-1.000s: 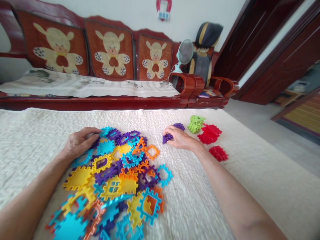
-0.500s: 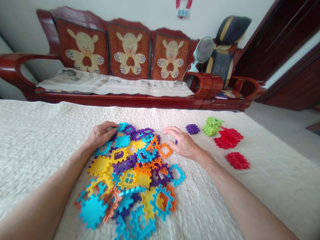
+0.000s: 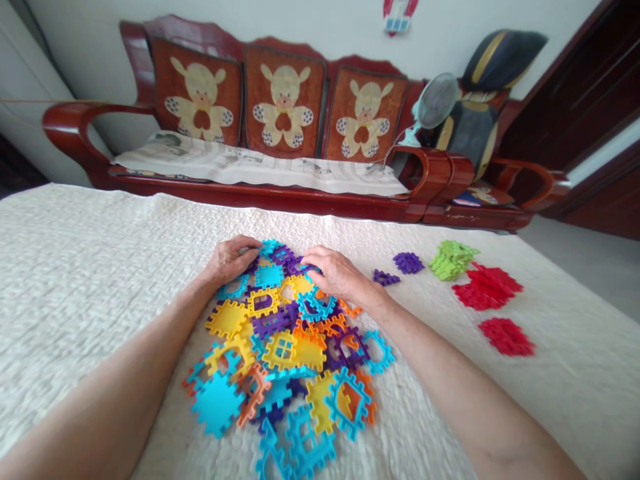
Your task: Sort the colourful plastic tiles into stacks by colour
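A loose pile of plastic interlocking building tiles with toothed edges, in blue, yellow, orange and purple, lies in front of me. My left hand (image 3: 233, 259) rests at the pile's upper left edge, fingers loosely bent beside a light blue tile (image 3: 270, 248) and partly hiding purple ones. My right hand (image 3: 336, 273) is over the upper right of the pile, thumb apart from its fingers, close to purple tiles (image 3: 296, 265). Nothing shows held in either hand. A yellow window tile (image 3: 280, 351) and a plain blue tile (image 3: 218, 404) lie nearer me.
To the right on the white quilted cover (image 3: 430, 387) lie a purple triangular tile (image 3: 386, 277), a purple stack (image 3: 409, 263), a green stack (image 3: 453, 260) and red stacks (image 3: 487, 287). Beyond stand a wooden sofa (image 3: 280, 193) with bear cushions and a small fan (image 3: 437, 100).
My right hand has moved left from beside the pile to over its upper part, uncovering the purple triangular tile. My left hand stays at the pile's edge. The view has turned slightly left.
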A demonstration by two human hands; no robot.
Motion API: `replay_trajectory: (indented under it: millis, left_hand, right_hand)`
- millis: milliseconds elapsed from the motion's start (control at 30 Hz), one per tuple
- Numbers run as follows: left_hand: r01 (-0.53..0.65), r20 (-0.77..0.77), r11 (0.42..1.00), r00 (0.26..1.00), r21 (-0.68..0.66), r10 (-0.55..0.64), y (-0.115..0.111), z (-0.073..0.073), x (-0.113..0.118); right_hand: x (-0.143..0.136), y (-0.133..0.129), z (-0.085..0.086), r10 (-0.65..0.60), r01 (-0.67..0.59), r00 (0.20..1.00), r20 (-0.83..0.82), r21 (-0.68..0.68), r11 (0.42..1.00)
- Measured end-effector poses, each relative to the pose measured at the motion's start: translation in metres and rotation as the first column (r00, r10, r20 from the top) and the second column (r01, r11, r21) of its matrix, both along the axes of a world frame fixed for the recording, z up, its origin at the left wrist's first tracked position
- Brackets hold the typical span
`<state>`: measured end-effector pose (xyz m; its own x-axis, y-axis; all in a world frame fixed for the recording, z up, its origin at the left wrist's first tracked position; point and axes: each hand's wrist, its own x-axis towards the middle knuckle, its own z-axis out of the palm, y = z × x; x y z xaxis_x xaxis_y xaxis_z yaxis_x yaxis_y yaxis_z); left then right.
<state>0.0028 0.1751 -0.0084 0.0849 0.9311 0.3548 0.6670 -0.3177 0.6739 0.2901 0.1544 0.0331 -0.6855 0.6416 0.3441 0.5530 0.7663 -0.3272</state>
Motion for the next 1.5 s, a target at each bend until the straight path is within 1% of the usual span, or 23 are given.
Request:
replay_trajectory:
  millis: [33,100,167,233,333,433,500,600,667,700,767,867,933,1000,1133,1233,1300,1400,1500]
  left_hand:
    - [0.002,-0.001,1.000,1.000,0.012,-0.002,0.000,0.000,0.000]
    - [0.008,0.002,0.999,1.000,0.033,-0.008,-0.001,0.000,0.001]
    - [0.017,0.009,0.999,1.000,0.039,-0.018,-0.001,-0.001,0.000]
    - [0.022,0.013,0.999,1.000,0.030,-0.023,0.000,-0.002,-0.001]
    - [-0.004,0.002,1.000,1.000,0.016,0.004,0.002,-0.002,-0.001]
    - [-0.032,-0.042,0.999,0.999,0.014,0.032,0.001,0.002,0.003]
    - [-0.051,-0.056,0.999,0.997,-0.015,0.051,-0.004,0.008,0.009]
    - [-0.105,-0.047,0.993,0.994,-0.059,0.102,-0.020,0.019,0.014]
    - [-0.175,-0.037,0.983,0.984,-0.060,0.173,-0.036,0.023,0.011]
    - [-0.226,-0.029,0.972,0.974,-0.061,0.224,-0.044,0.024,0.007]
    - [-0.330,-0.018,0.940,0.944,-0.084,0.330,-0.062,0.023,-0.004]
    - [-0.407,-0.009,0.904,0.912,-0.131,0.409,-0.087,0.016,-0.021]
    - [-0.417,-0.001,0.897,0.907,-0.149,0.422,-0.099,0.010,-0.026]
    - [-0.426,0.010,0.892,0.902,-0.155,0.432,-0.105,0.005,-0.025]
    - [-0.444,0.049,0.882,0.889,-0.159,0.456,-0.097,-0.001,-0.008]
    - [-0.428,0.083,0.886,0.891,-0.181,0.447,-0.090,-0.001,0.007]
    - [-0.411,0.108,0.890,0.893,-0.198,0.437,-0.091,0.000,0.013]
    - [-0.402,0.142,0.890,0.889,-0.215,0.435,-0.097,0.002,0.018]
    - [-0.425,0.088,0.886,0.891,-0.187,0.446,-0.099,0.004,0.019]
  right_hand:
    - [0.000,0.001,-0.001,0.000,0.000,1.000,0.004,-0.001,1.000]
    - [0.001,0.002,-0.003,-0.006,0.007,0.999,-0.046,0.017,1.000]
    - [0.006,0.000,0.000,-0.032,0.038,0.988,-0.151,0.035,0.999]
    - [0.013,-0.004,0.006,-0.095,0.105,0.957,-0.275,0.024,0.994]
    - [0.028,-0.018,0.015,-0.232,0.215,0.876,-0.423,-0.089,0.973]
    - [0.046,-0.042,0.015,-0.376,0.283,0.788,-0.487,-0.257,0.924]
    - [0.058,-0.060,0.008,-0.480,0.328,0.726,-0.493,-0.365,0.871]
    - [0.075,-0.088,-0.008,-0.633,0.402,0.626,-0.454,-0.508,0.762]
    - [0.084,-0.103,-0.020,-0.721,0.470,0.541,-0.434,-0.555,0.686]
    - [0.088,-0.109,-0.026,-0.748,0.501,0.505,-0.431,-0.559,0.661]
    - [0.093,-0.118,-0.035,-0.768,0.548,0.446,-0.459,-0.539,0.640]
    - [0.095,-0.127,-0.043,-0.752,0.570,0.391,-0.531,-0.501,0.651]
    - [0.094,-0.128,-0.045,-0.747,0.570,0.379,-0.547,-0.497,0.654]
    - [0.093,-0.128,-0.046,-0.747,0.563,0.389,-0.539,-0.503,0.656]
    - [0.093,-0.128,-0.046,-0.744,0.554,0.400,-0.536,-0.505,0.662]
    - [0.093,-0.129,-0.046,-0.742,0.560,0.390,-0.544,-0.499,0.661]
    - [0.093,-0.130,-0.045,-0.742,0.566,0.392,-0.544,-0.493,0.661]
    - [0.093,-0.130,-0.045,-0.738,0.582,0.418,-0.531,-0.468,0.666]
    - [0.094,-0.130,-0.046,-0.740,0.615,0.425,-0.521,-0.434,0.658]
